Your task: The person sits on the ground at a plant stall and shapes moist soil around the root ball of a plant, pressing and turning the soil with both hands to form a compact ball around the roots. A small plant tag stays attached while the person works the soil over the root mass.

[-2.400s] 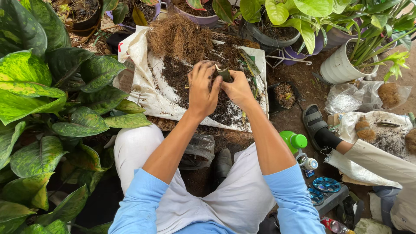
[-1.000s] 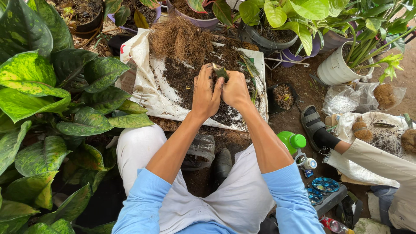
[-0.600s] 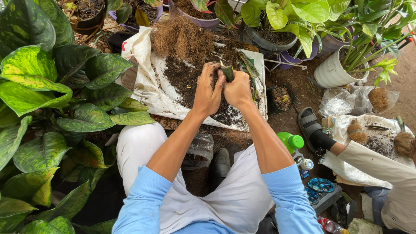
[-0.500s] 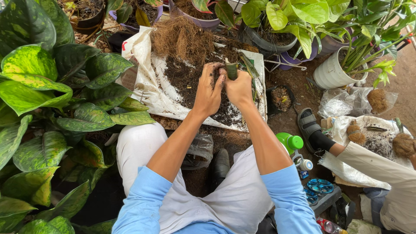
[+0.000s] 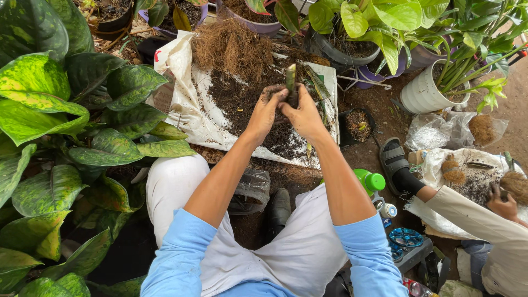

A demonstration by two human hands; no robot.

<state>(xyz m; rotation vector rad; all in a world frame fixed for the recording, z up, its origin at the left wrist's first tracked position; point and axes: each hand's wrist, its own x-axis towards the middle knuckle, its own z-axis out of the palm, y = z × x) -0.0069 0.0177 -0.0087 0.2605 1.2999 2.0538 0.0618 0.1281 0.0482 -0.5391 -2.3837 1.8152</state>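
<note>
My left hand [image 5: 265,113] and my right hand [image 5: 303,111] are pressed together around a clump of dark soil at the foot of a short green plant cutting [image 5: 290,77], which sticks up between my fingertips. Both hands are dirty with soil. They hover above a white sack [image 5: 190,110] spread on the ground, which carries loose dark soil [image 5: 236,96] and a heap of brown coconut fibre [image 5: 231,47] at its far end.
Large yellow-green variegated leaves [image 5: 49,126] crowd the left side. Potted plants line the far edge, with a white pot [image 5: 423,93] at right. A small black pot of soil [image 5: 358,124] sits by the sack. A green-capped bottle [image 5: 369,181] stands near my right knee. Another person's hand [image 5: 503,203] works soil at right.
My two hands have closed tighter around the soil clump and lifted slightly; the cutting now stands more upright between my fingers. The view has shifted a little.
</note>
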